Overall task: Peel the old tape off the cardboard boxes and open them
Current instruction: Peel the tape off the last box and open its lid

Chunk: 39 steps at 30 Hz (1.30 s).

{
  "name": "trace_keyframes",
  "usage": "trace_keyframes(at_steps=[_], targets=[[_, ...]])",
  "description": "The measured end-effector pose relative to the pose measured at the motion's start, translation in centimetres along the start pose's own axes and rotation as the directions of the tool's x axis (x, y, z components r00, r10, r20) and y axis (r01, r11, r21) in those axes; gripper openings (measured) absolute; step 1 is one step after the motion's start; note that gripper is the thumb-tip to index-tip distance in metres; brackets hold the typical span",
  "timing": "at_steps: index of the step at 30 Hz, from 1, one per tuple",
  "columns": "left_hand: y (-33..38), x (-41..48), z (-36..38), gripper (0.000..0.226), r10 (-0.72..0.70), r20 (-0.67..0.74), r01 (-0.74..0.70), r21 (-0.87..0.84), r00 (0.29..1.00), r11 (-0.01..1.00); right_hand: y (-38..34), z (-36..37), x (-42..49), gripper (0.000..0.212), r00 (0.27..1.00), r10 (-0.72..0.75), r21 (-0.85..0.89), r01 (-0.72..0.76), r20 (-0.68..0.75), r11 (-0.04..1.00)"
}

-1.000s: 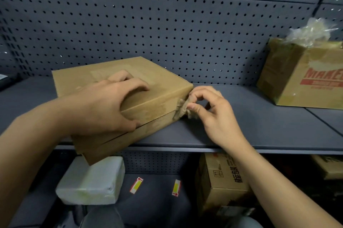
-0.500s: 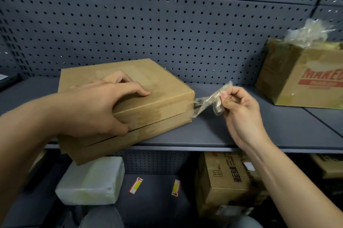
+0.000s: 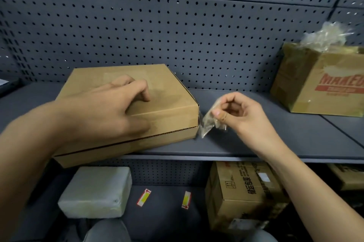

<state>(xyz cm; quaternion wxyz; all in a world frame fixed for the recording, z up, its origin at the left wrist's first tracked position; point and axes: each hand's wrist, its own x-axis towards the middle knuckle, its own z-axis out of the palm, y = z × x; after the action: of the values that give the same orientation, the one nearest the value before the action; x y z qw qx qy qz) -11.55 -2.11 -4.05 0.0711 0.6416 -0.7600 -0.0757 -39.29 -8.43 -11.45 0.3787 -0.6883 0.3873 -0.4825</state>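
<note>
A flat brown cardboard box [image 3: 169, 92] lies on the grey shelf [image 3: 246, 143], its near left corner hanging over the front edge. My left hand [image 3: 110, 107] lies spread on the lid, thumb on the front face, pressing it down. Just right of the box's right front corner, my right hand [image 3: 238, 115] pinches a crumpled strip of clear old tape [image 3: 208, 123]. The strip's lower end hangs next to the corner; I cannot tell whether it still sticks there. A dark seam shows under the lid along the front.
A taller printed cardboard box [image 3: 319, 88] with a wad of crumpled tape [image 3: 325, 36] on top stands at the shelf's right. A pegboard wall closes the back. On the lower shelf sit a pale wrapped parcel [image 3: 96, 192], a brown carton [image 3: 244, 192] and two small labels.
My right hand pulled the tape off the box's right corner, first outward to the right, then back in and lower. The box turned slightly under my left hand.
</note>
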Motion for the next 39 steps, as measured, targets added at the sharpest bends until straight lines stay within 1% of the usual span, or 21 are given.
trace_keyframes(at_steps=[1,3,4,5,6,9,11,13,14,16,18,21,23,25,30,32,34,36,39], targets=[[0.5,0.2,0.3,0.051,-0.005,-0.042,0.006,0.011,0.999,1.000,-0.1,0.1,0.0,0.023,0.999,0.008,-0.007,-0.008,0.041,1.000],[1.7,0.6,0.8,0.047,-0.028,-0.089,0.033,0.063,0.996,0.997,-0.2,0.0,0.2,0.049,0.993,0.041,-0.002,-0.041,0.111,0.999],[2.2,0.9,1.0,0.045,-0.037,-0.103,0.046,0.094,0.994,0.994,-0.2,-0.2,0.4,0.061,0.989,0.058,-0.028,-0.055,0.136,0.998],[2.7,1.3,1.2,0.049,-0.037,-0.107,0.049,0.111,0.994,0.993,-0.2,-0.2,0.5,0.068,0.985,0.071,-0.063,-0.062,0.160,0.996],[3.2,1.6,1.4,0.056,-0.031,-0.102,0.042,0.108,0.994,0.993,-0.2,-0.4,0.7,0.068,0.980,0.084,-0.091,-0.068,0.181,0.993],[4.5,2.8,2.1,0.069,-0.001,-0.093,0.008,0.074,0.996,0.997,-0.1,-0.4,1.0,0.053,0.964,0.119,-0.096,-0.099,0.237,0.990],[5.1,3.5,2.9,0.073,0.036,-0.086,-0.026,0.118,0.996,0.993,0.0,-0.3,1.3,0.039,0.957,0.129,-0.114,-0.102,0.260,0.988],[5.1,3.9,3.5,0.070,0.065,-0.077,-0.050,0.183,0.995,0.982,0.0,-0.1,1.3,0.018,0.944,0.118,-0.118,-0.085,0.307,0.989],[4.9,4.0,3.7,0.068,0.075,-0.076,-0.058,0.202,0.994,0.978,0.0,-0.1,1.4,0.013,0.941,0.100,-0.111,-0.068,0.323,0.991],[4.3,4.1,3.6,0.067,0.095,-0.062,-0.080,0.209,0.994,0.975,0.0,0.2,1.5,0.015,0.949,0.056,-0.079,-0.032,0.312,0.996],[4.0,4.0,3.3,0.068,0.107,-0.033,-0.099,0.188,0.994,0.977,0.0,0.4,1.5,0.012,0.960,0.028,-0.072,-0.008,0.279,0.997],[4.1,3.6,2.5,0.054,0.122,0.002,-0.120,0.163,0.993,0.979,0.1,0.9,1.5,0.011,0.974,0.019,-0.118,0.008,0.227,0.993],[4.2,3.2,2.1,0.052,0.130,0.021,-0.132,0.158,0.991,0.979,0.1,1.0,1.4,0.015,0.977,0.022,-0.165,0.013,0.210,0.986],[4.2,3.0,1.8,0.052,0.151,0.033,-0.154,0.147,0.988,0.977,0.3,0.9,1.3,0.020,0.984,0.038,-0.198,-0.003,0.176,0.980],[3.9,2.7,1.8,0.053,0.179,0.037,-0.183,0.158,0.983,0.970,1.1,1.1,0.9,0.023,0.994,0.060,-0.286,-0.031,0.092,0.958],[3.7,2.2,1.7,0.050,0.213,0.031,-0.215,0.151,0.977,0.965,1.6,0.6,0.9,0.027,0.998,0.057,-0.344,-0.048,0.016,0.938],[3.3,1.3,1.6,0.050,0.280,0.028,-0.281,0.087,0.960,0.956,2.0,-0.4,1.1,0.023,0.997,0.056,-0.359,-0.073,-0.058,0.931],[2.9,0.6,1.5,0.048,0.318,0.027,-0.318,0.021,0.948,0.948,1.8,-0.9,1.2,0.018,0.996,0.067,-0.359,-0.082,-0.052,0.930],[2.8,0.3,1.5,0.050,0.315,0.006,-0.315,0.000,0.949,0.949,1.5,-0.6,1.0,0.016,0.997,0.077,-0.323,-0.079,-0.018,0.943]])
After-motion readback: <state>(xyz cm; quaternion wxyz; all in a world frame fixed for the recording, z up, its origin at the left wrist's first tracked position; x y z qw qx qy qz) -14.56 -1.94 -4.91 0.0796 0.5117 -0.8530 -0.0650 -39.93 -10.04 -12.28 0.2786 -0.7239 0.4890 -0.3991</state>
